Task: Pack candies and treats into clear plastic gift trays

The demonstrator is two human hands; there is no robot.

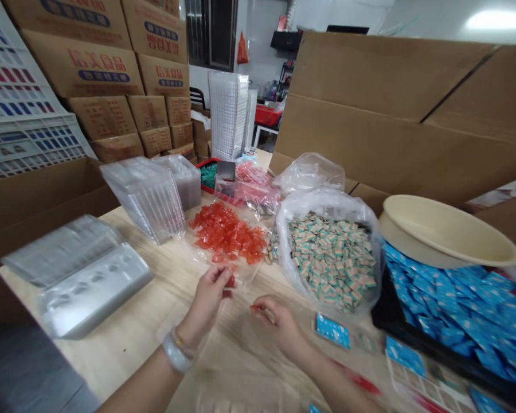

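Note:
My left hand point(208, 292) pinches a small red translucent plastic piece point(231, 281) just in front of the pile of similar red pieces point(227, 232). To its right, my right hand point(279, 321) has its fingers curled, with a bit of red point(254, 308) showing at the fingertips. The pile lies on a clear plastic sheet or bag on the wooden table point(124, 350). A clear bag point(286, 221), rolled open and full of small printed packets point(331, 252), stands beyond my right hand. Nearer to that hand's right lies a blue packet point(332, 330).
Clear plastic trays point(141, 195) are stacked at the back left, with more trays point(97, 287) on the left edge. On the right, a black tray point(380, 312) holds blue packets under a cream basin point(451, 229). Cardboard point(391, 109) walls the back right; cartons point(81, 63) rise behind.

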